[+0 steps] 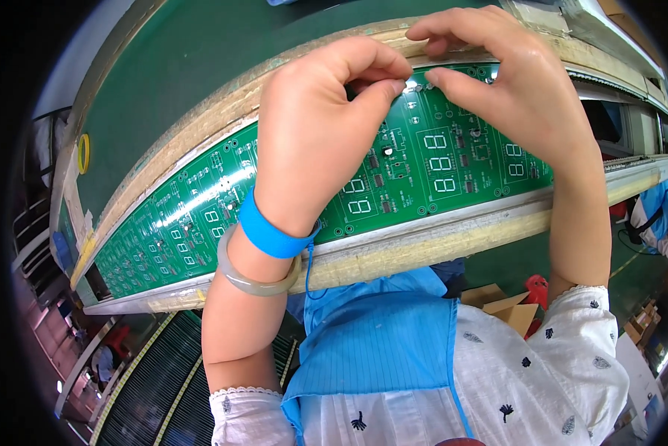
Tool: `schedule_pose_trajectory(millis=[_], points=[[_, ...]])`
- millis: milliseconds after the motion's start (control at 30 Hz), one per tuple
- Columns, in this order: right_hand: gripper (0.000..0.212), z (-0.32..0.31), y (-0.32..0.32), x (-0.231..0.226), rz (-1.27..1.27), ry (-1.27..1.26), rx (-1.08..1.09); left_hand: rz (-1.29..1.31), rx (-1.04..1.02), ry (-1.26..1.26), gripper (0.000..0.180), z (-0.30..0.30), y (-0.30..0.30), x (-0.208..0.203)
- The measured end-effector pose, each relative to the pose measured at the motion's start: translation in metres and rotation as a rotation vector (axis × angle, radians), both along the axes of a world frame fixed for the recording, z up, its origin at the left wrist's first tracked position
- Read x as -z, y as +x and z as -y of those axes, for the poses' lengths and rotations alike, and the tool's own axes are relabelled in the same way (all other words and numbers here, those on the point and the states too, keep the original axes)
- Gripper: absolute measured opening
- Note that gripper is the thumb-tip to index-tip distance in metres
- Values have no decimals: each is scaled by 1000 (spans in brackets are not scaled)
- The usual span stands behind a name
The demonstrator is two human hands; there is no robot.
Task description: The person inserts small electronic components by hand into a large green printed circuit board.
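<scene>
workshop setting: green bench (222,63) beyond the work, yellow ring (83,153) at its left end; open cardboard box (508,308) below, right of a blue apron (378,334).

item one: green circuit board panel (412,182), long, bearing white digit outlines and dark chips; lies between far rail (192,119) and near rail (438,241), under both hands.

item two: left hand (311,126), thumb and forefinger brought together at the panel's far edge; whether a part is pinched between them cannot be told. wears blue wristband (270,230) with blue cord (308,269), and pale bangle (256,280).

item three: right hand (523,82), thumb and forefinger well parted, nothing visible in its hold; thumb tip near small shiny components (417,87) at the same edge.

hazards, as judged: crowded fingertips could nudge a neighbouring component out of line, room there being tight. the left hand hides a stretch of panel, so a part knocked beneath it could go unnoticed. the bangle, loose on the forearm, could scrape panel or near rail if the arm drops. the cord could snag on the near rail. uneven pressure at the far edge could flex or tilt the panel, if loosely seated; its fit cannot be told.
</scene>
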State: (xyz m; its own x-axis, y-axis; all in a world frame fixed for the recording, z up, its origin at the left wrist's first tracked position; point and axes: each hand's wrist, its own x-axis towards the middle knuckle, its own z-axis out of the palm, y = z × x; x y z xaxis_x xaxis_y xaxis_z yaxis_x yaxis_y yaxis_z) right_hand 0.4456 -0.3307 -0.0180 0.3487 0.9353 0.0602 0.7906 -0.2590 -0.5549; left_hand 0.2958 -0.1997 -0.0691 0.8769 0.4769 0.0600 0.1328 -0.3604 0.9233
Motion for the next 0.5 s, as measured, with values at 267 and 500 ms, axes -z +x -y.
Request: schedule_pose_trajectory(millis=[267, 500], points=[[31, 6, 7, 2, -41, 5, 24, -35, 25, 251, 13, 3, 4, 8], [28, 7, 11, 2, -17, 37, -19, 114, 5, 307, 13, 2, 6, 17]])
